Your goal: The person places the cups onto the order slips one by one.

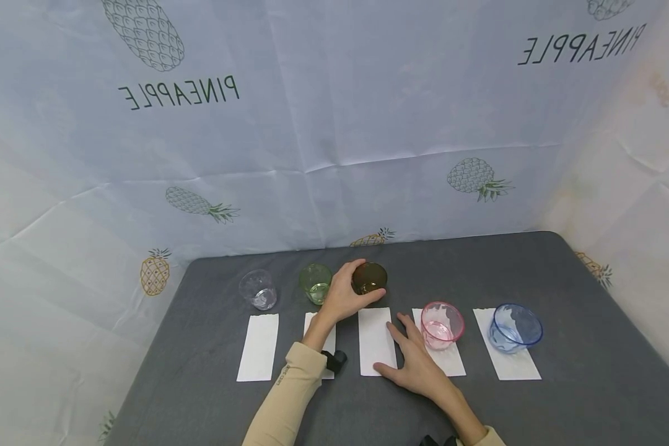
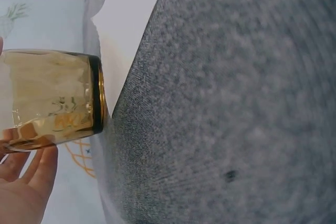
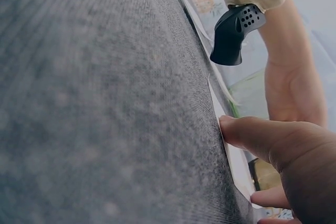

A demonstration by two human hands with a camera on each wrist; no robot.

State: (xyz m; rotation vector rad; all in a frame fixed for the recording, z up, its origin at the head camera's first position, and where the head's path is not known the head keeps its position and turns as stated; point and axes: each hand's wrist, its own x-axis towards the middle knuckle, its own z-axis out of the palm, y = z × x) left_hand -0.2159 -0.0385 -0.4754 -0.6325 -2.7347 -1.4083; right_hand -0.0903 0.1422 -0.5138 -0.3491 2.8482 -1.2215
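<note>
My left hand (image 1: 347,296) grips an amber-brown glass (image 1: 370,277) by its side, thumb at the near side and fingers around the far side. In the left wrist view the same glass (image 2: 58,98) shows its thick dark base beside a white paper strip (image 2: 128,30), fingertips against its wall. My right hand (image 1: 418,362) lies low over the table with fingers spread. Its thumb (image 3: 241,129) and fingertips touch the middle white paper strip (image 1: 376,347), which lies just in front of the amber glass. The right palm is mostly hidden in the head view.
A clear glass (image 1: 259,290) and a green glass (image 1: 315,284) stand behind paper strips at the left. On strips at the right stand a pink glass (image 1: 441,325) and a blue glass (image 1: 515,328). A pineapple-print curtain (image 1: 323,124) hangs behind the dark grey table (image 1: 201,347).
</note>
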